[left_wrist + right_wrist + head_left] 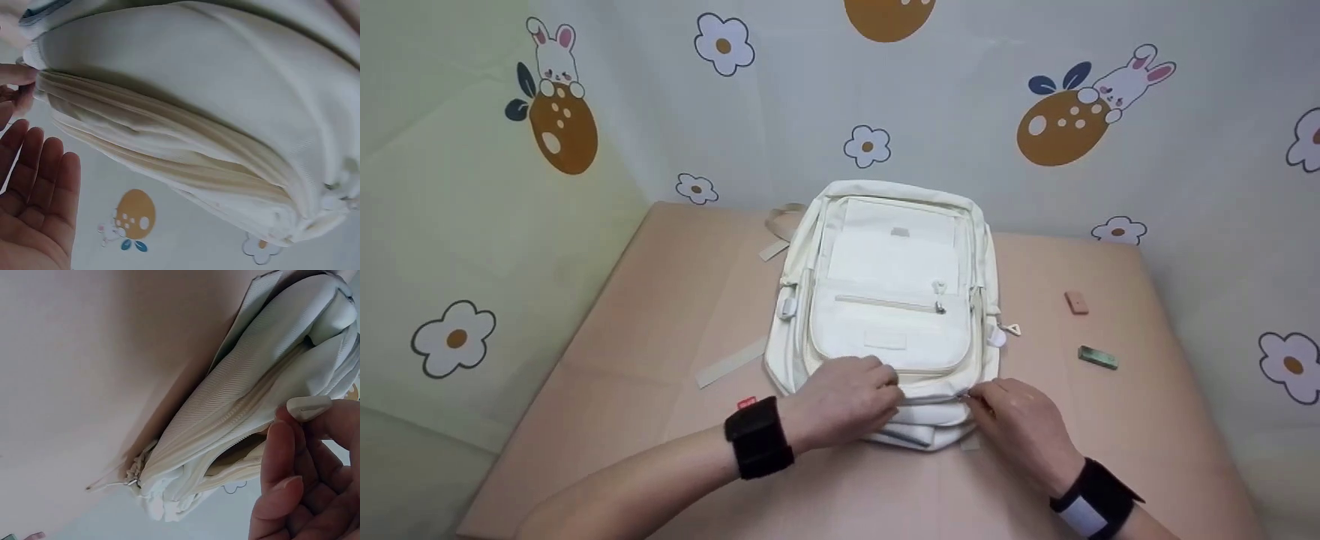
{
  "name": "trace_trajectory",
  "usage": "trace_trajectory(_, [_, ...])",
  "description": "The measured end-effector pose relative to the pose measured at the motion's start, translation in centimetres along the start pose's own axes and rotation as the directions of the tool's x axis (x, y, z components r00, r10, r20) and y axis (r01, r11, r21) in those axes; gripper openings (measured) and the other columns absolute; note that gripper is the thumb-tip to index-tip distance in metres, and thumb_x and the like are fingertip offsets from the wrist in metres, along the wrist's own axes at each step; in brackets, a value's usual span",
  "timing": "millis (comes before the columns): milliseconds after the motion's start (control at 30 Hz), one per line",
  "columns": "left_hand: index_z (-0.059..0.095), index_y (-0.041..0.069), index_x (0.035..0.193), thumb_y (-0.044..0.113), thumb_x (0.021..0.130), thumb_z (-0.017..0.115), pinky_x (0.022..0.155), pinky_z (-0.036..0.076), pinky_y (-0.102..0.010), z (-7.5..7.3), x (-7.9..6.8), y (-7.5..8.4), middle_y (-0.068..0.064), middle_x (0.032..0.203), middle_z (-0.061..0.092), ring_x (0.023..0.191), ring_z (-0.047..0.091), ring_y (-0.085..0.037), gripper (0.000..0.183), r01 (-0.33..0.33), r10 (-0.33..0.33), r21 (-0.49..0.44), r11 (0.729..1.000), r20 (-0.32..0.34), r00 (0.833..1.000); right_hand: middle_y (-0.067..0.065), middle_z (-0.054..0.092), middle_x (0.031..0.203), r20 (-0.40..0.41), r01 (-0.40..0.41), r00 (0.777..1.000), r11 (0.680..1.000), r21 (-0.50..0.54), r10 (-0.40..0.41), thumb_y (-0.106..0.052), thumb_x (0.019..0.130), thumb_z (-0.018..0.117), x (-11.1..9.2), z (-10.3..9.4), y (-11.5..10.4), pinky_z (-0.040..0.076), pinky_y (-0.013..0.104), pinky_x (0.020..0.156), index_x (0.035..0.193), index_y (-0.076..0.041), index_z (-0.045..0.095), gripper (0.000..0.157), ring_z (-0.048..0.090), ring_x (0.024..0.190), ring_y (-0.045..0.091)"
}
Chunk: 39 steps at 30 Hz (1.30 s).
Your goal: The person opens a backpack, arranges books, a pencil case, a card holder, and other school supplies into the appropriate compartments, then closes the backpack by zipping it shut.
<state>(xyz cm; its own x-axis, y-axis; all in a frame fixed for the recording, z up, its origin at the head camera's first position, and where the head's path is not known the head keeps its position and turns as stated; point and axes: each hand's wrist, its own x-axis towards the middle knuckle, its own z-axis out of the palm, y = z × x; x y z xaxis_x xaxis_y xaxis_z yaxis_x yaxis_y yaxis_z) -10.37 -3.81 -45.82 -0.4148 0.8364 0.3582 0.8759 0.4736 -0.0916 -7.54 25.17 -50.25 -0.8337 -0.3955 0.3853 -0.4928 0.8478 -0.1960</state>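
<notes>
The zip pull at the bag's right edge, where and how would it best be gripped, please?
Probably pinch the pull by its triangular outer end, coming from the right, as that end juts out past the bag.

Looks like a screened-off indoor space; cannot tell whether within a home or a studio. Walled at far, left and right by pale sheeting (pixel 787 97) printed with cartoon rabbits (pixel 556 61) and white flowers (pixel 709 43); furnished with a beige table (pixel 622 300) against the far sheeting.
</notes>
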Motion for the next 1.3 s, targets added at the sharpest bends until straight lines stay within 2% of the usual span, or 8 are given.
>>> trace_trajectory(100, [0.073, 0.02, 0.092, 0.027, 0.097, 0.066, 0.058, 0.041, -0.022, 0.5, 1.8, 1.3, 0.007, 0.088, 0.061, 0.075, 0.052, -0.01, 0.011, -0.059, 0.055, 0.051, 0.997, 0.072, 0.996, -0.006, 0.069, 0.079, 0.026, -0.024, 0.999, 1.0, 0.017, 0.023, -0.006, 0.079, 0.086, -0.1, -0.1, -0.2, 0.05, 0.025, 0.061, 0.092, -0.013, 0.075, 0.018, 0.057, 0.069, 0.004])
trace_trajectory(167, [0.072, 0.02, 0.093, 0.025, 0.097, 0.065, 0.057, 0.04, -0.021, 0.9, 2.8, 1.9, 0.007, 0.087, 0.059, 0.074, 0.051, -0.011, 0.01, -0.076, 0.066, 0.084, 0.994, 0.114, 0.991, -0.008, 0.065, 0.076, 0.038, -0.038, 0.999, 0.999, 0.025, 0.037, -0.006, 0.079, 0.085, 0.0, -0.3, -0.4, 0.048, 0.024, 0.06, 0.089, -0.014, 0.075, 0.017, 0.054, 0.067, 0.003])
trace_trajectory(400, [0.071, 0.018, 0.093, 0.022, 0.092, 0.071, 0.053, 0.038, -0.024, 2.2, 4.4, 3.0, 0.004, 0.089, 0.057, 0.075, 0.05, -0.013, 0.004, 0.003, -0.037, 0.15, 0.989, 0.219, 0.975, -0.014, 0.055, 0.072, 0.017, -0.075, 0.997, 0.995, 0.064, 0.074, -0.007, 0.077, 0.083, -0.2, -0.4, -0.5, 0.044, 0.024, 0.058, 0.084, -0.017, 0.071, 0.017, 0.047, 0.065, 0.003])
trace_trajectory(600, [0.07, 0.017, 0.096, 0.02, 0.09, 0.07, 0.053, 0.041, -0.024, 2.5, 4.9, 3.4, 0.003, 0.089, 0.058, 0.074, 0.052, -0.012, 0.006, -0.019, -0.043, 0.224, 0.974, 0.269, 0.962, -0.012, 0.06, 0.071, 0.007, -0.056, 0.998, 0.997, 0.059, 0.055, -0.008, 0.079, 0.082, 0.0, -0.4, -0.2, 0.044, 0.027, 0.058, 0.086, -0.016, 0.073, 0.014, 0.049, 0.063, 0.005])
trace_trajectory(767, [0.066, 0.016, 0.094, 0.018, 0.086, 0.073, 0.052, 0.041, -0.024, 2.5, 5.1, 3.1, 0.003, 0.086, 0.056, 0.072, 0.051, -0.012, 0.01, -0.011, -0.047, 0.207, 0.978, 0.273, 0.961, -0.007, 0.064, 0.07, -0.001, -0.041, 0.999, 0.998, 0.039, 0.041, -0.004, 0.078, 0.081, 0.2, -0.6, 0.4, 0.046, 0.028, 0.058, 0.084, -0.014, 0.072, 0.015, 0.054, 0.062, 0.007])
trace_trajectory(1000, [0.063, 0.016, 0.09, 0.013, 0.085, 0.073, 0.052, 0.04, -0.025, 2.5, 5.1, 2.8, 0.003, 0.087, 0.056, 0.071, 0.051, -0.013, 0.011, -0.012, -0.036, 0.174, 0.985, 0.269, 0.962, -0.004, 0.063, 0.07, -0.078, -0.013, 0.997, 1.0, -0.004, 0.013, 0.002, 0.076, 0.078, 1.3, -0.4, 3.1, 0.045, 0.029, 0.055, 0.081, -0.012, 0.069, 0.017, 0.055, 0.06, 0.01])
trace_trajectory(1133, [0.064, 0.016, 0.09, 0.012, 0.086, 0.072, 0.052, 0.04, -0.026, 2.5, 5.0, 2.8, 0.002, 0.087, 0.056, 0.072, 0.051, -0.013, 0.01, -0.006, -0.039, 0.166, 0.986, 0.268, 0.963, -0.003, 0.063, 0.071, -0.075, -0.024, 0.997, 1.0, 0.006, 0.024, 0.0, 0.08, 0.076, 2.4, -0.2, 4.5, 0.044, 0.03, 0.054, 0.082, -0.011, 0.068, 0.013, 0.053, 0.06, 0.011])
trace_trajectory(1300, [0.065, 0.016, 0.092, 0.014, 0.087, 0.072, 0.052, 0.04, -0.026, 2.4, 5.0, 2.9, 0.002, 0.088, 0.055, 0.072, 0.05, -0.013, 0.009, 0.006, -0.047, 0.148, 0.989, 0.275, 0.96, 0.004, 0.067, 0.075, -0.06, -0.072, 0.996, 0.997, 0.008, 0.073, -0.002, 0.085, 0.074, 3.7, 0.1, 5.9, 0.047, 0.036, 0.056, 0.085, -0.008, 0.069, 0.008, 0.06, 0.062, 0.019])
